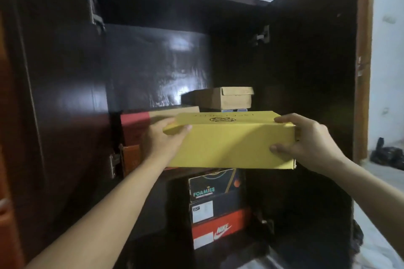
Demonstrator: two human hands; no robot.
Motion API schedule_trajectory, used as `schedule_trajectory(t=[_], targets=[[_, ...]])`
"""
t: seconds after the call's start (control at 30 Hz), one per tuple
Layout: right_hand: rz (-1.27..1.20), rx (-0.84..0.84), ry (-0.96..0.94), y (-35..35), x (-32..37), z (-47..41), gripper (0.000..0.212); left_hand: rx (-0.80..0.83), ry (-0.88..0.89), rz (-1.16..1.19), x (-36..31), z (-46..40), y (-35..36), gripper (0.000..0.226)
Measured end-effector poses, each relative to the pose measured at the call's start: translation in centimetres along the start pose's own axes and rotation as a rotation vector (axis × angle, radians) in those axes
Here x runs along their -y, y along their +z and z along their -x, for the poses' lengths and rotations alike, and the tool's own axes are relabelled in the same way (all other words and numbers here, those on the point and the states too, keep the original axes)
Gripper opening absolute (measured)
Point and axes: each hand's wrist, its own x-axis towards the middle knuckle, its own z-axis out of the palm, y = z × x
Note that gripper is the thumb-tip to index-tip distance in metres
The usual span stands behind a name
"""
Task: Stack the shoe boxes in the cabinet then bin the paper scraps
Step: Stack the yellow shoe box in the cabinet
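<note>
So the big dark cabinet (153,61) is standing wide open, both doors swung out, and there's a column of boxes on the lower level: a Nike box (218,230) at the bottom, a dark one on it, then a Foamies box (211,183). Up on the shelf there's a red box (135,122) at the left and a plain brown box (218,97) farther back. The yellow shoe box (229,140) is held in the air just in front of that shelf, left hand (162,137) curled round its left end, right hand (306,140) clamping the right end with fingers on top and thumb on the near face. My guess at the risk: its far edge catches the red box and knocks things askew, or it ends up overhanging the shelf.
</note>
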Motion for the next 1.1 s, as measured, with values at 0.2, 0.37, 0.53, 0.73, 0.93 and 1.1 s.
schedule_trajectory(t=[0.2, 0.37, 0.53, 0.73, 0.93, 1.1], targets=[[-0.08, -0.064, -0.126, 2.5, 3.9, -7.9, 0.063, -0.239, -0.039, 0.028, -1.7, -5.6, -2.3, 0.054], [-0.157, -0.115, -0.158, 6.9, 6.5, -15.1, 0.063, -0.322, -0.047, 0.055, -2.2, -11.3, -2.1, 0.055], [-0.084, -0.081, -0.066, 12.4, 7.5, -20.6, 0.065, -0.237, -0.034, -0.061, 0.0, -16.0, -1.6, 0.073], [-0.072, -0.064, -0.069, 17.4, 8.1, -24.6, 0.063, -0.191, -0.02, -0.157, 4.3, -19.9, -1.2, 0.085], [-0.179, -0.121, 0.004, 21.4, 7.5, -25.7, 0.042, -0.092, -0.065, -0.3, 6.6, -21.1, -1.6, 0.122], [-0.183, -0.084, -0.008, 23.5, 7.3, -25.1, 0.025, -0.144, -0.058, -0.302, 8.4, -20.8, -1.8, 0.124]])
